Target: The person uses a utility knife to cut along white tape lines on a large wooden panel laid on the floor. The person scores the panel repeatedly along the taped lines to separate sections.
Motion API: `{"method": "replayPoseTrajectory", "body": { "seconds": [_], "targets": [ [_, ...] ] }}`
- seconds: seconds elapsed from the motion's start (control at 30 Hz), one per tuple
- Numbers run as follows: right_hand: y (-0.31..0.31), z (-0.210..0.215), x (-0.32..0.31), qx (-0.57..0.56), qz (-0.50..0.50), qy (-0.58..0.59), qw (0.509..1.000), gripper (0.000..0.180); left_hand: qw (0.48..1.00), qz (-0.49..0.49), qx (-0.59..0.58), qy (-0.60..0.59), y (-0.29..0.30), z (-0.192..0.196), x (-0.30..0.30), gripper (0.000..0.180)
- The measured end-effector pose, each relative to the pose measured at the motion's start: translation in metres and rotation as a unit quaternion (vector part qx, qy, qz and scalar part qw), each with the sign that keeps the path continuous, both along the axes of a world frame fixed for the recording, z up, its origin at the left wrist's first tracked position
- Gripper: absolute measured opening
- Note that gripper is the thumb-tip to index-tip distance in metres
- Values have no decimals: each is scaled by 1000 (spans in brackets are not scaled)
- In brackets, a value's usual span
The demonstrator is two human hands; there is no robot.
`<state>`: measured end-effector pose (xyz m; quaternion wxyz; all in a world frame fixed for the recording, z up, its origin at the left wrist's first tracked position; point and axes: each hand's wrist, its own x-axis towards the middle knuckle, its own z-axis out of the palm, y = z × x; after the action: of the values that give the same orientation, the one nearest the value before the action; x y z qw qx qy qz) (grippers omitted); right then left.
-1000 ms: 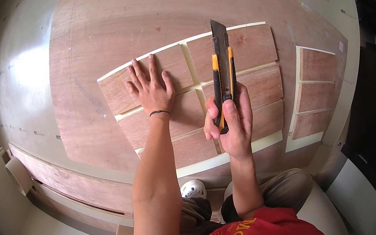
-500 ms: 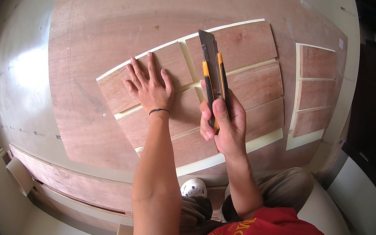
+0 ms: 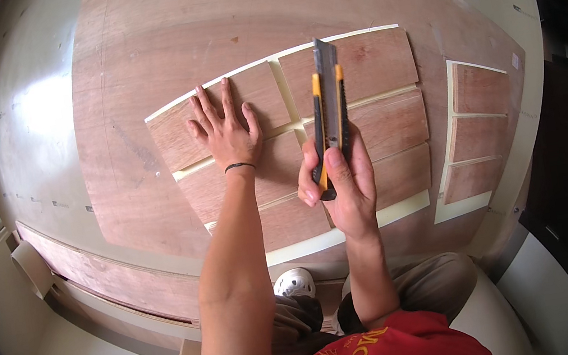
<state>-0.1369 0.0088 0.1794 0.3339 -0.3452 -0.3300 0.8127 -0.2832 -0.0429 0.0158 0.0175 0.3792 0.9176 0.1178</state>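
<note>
My left hand lies flat with spread fingers on the upper left of several thin wooden panels, set in two columns on a pale backing sheet. Strips of the sheet show between the panels and along their edges. My right hand grips a black and yellow utility knife, held up over the right column. Its wide blade points away from me, and my thumb rests on the lower part of the handle.
To the right lies a smaller pale sheet bearing three panels. Everything rests on a large plywood board atop a pale surface. Long boards lean at the lower left. A white shoe shows below the near edge.
The utility knife has turned slightly in my right hand, its blade tip shifting a little right and away. My left hand stays in place.
</note>
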Motion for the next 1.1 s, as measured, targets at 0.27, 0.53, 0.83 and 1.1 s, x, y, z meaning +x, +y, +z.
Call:
{"method": "replayPoseTrajectory", "body": {
  "seconds": [0.27,0.53,0.83,1.1],
  "targets": [
    [1,2,6,27,20,1,999,43,1000,-2,-3,4,0,-1,-1,59],
    [2,4,3,8,11,-28,1000,37,1000,-1,-6,4,0,-2,-1,60],
    [2,-1,2,-4,-22,-32,999,35,1000,1,-10,4,-1,-1,-2,59],
    [5,-6,4,-20,-40,-46,998,35,1000,1,-4,4,1,-1,-1,58]
  ]
}}
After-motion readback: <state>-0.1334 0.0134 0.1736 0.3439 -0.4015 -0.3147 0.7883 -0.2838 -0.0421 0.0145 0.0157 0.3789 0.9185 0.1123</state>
